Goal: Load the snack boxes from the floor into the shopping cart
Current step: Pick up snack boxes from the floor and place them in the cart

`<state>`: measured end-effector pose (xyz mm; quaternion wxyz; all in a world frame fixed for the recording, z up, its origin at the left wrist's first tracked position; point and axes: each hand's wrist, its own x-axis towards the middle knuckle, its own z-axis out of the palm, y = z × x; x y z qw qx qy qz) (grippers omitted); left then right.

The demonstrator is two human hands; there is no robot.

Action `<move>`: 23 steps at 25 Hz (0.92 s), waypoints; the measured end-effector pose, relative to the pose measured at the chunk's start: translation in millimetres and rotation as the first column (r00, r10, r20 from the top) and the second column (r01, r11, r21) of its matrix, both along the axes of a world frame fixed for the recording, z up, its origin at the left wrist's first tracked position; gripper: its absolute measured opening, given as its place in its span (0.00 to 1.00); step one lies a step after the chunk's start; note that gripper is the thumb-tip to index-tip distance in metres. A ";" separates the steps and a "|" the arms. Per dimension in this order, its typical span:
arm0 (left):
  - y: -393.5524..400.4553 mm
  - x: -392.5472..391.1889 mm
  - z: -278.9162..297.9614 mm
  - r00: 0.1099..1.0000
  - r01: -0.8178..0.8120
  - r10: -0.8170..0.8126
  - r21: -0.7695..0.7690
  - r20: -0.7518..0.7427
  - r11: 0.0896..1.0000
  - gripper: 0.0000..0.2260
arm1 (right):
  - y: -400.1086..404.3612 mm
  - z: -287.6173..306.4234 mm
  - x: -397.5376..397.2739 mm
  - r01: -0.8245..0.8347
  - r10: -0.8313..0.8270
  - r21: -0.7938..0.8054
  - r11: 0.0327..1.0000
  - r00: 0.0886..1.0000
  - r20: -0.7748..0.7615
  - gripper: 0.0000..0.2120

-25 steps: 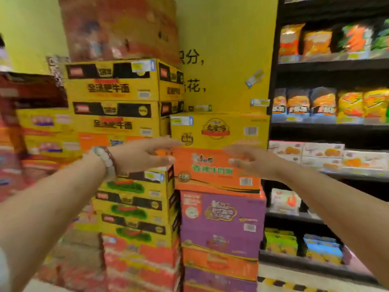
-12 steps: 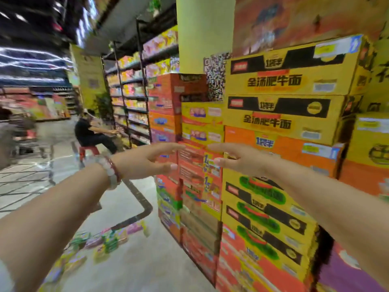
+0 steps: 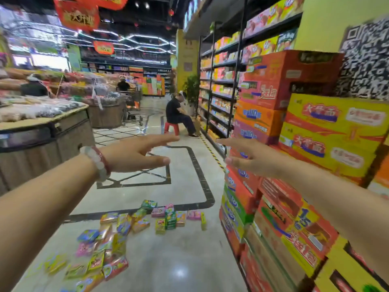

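From the head view, I am watching both arms reaching forward at chest height with nothing in them. The left hand [image 3: 134, 153], wearing a bead bracelet of pale and red stones [image 3: 101, 163] at the wrist, is holding its fingers straight and empty; the right hand [image 3: 250, 159] is doing the same, palm facing inward. A second ago these hands were hovering in front of the tall stack of yellow, orange and red cardboard cartons [image 3: 294, 165]; now the view is swinging left, so that stack is sliding to the right edge and the aisle is opening ahead. The small colourful cardboard snack boxes [image 3: 130, 232] are lying scattered on the glossy pale tiled floor [image 3: 179, 260], below the hands and toward its near left part, none touched yet. I am not seeing the shopping cart here. I judge loading is not started; the turn is bringing the boxes into reach.
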<state>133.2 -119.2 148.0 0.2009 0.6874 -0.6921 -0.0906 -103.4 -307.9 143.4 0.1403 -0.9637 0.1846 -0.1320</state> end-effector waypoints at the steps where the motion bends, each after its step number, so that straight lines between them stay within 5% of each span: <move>1: -8.5 23.6 -9.3 1.000 -0.020 0.020 0.009 0.001 1.000 0.33 | -13.4 -6.7 24.4 -0.025 0.025 -0.006 1.000 1.000 -0.013 0.26; 7: -89.2 153.7 -63.9 0.999 -0.028 0.024 0.114 0.036 0.993 0.34 | -94.6 -65.9 159.5 -0.115 0.117 0.032 0.993 0.989 -0.092 0.32; 12: -190.4 225.5 -115.7 1.000 -0.011 0.008 0.176 0.021 0.984 0.32 | -188.9 -122.6 240.4 -0.103 0.121 0.133 0.986 0.984 -0.134 0.27; 23: -410.3 390.5 -303.9 0.975 -0.094 0.155 0.339 -0.159 0.936 0.32 | -407.1 -294.3 440.0 -0.103 0.209 0.349 0.932 0.936 -0.282 0.27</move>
